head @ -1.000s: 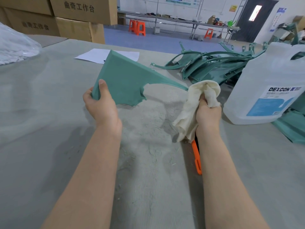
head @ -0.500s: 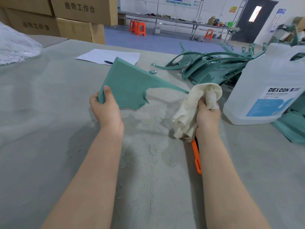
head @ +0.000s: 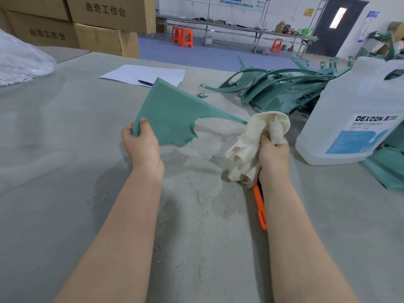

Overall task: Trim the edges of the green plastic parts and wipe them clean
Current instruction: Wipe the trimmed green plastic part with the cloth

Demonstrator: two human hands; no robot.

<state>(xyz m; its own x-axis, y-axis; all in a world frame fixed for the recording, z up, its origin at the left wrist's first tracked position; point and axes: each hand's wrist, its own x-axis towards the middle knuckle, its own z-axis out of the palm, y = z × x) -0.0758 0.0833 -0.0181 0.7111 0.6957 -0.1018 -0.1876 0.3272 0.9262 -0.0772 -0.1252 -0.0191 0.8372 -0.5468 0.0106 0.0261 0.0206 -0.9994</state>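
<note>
While pinched by left hand, part adjoins cloth.

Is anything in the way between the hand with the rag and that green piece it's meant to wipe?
Nothing visible. The right hand grips the rag right at the thin tip of the green part, which the left hand holds up.

left hand pinching green part, right hand gripping cloth
</note>
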